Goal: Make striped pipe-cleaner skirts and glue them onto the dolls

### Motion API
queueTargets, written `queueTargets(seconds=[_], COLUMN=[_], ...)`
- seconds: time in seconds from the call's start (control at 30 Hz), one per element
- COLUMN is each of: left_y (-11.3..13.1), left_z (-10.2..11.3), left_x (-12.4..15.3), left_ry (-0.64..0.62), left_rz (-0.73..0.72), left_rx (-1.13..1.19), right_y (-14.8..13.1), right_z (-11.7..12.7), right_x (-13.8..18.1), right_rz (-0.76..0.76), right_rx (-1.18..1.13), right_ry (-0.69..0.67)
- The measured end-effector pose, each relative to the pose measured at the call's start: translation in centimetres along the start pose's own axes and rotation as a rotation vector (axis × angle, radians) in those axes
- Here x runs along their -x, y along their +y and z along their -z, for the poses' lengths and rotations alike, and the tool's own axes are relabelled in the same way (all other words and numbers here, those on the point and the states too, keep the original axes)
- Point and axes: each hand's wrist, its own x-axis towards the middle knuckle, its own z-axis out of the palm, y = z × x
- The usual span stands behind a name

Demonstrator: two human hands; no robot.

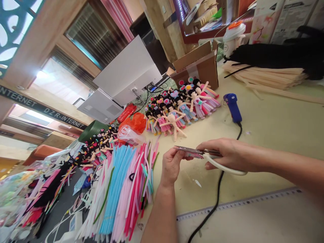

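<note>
My right hand is closed on a pair of scissors with a white looped handle. Their metal blades point left, toward my left hand. That hand pinches a small pinkish piece between thumb and fingers, right along the blades; its exact kind is hard to make out. Beyond my hands, a bare beige pipe-cleaner doll figure lies in front of several finished dolls with black hair and colourful skirts.
Pipe-cleaner bundles lie at left, beside a tipped plastic cup. A blue glue gun trails a black cord across the table. A ruler strip runs along the front. Behind stand a cardboard box and a monitor.
</note>
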Motion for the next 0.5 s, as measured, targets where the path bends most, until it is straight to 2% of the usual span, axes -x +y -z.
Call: queueTargets(seconds=[0.23, 0.5], left_y=[0.6, -0.5], left_z=[0.1, -0.1], left_x=[-0.1, -0.2], left_ry=[-0.017, 0.02], left_rz=[-0.057, -0.048], left_rx=[-0.108, -0.007], right_y=[-0.3, -0.4], right_z=[0.0, -0.6], right_x=[0.0, 0.0], right_rz=[-0.016, 0.027], right_rx=[0.02, 0.031], right_ry=[-0.031, 0.046])
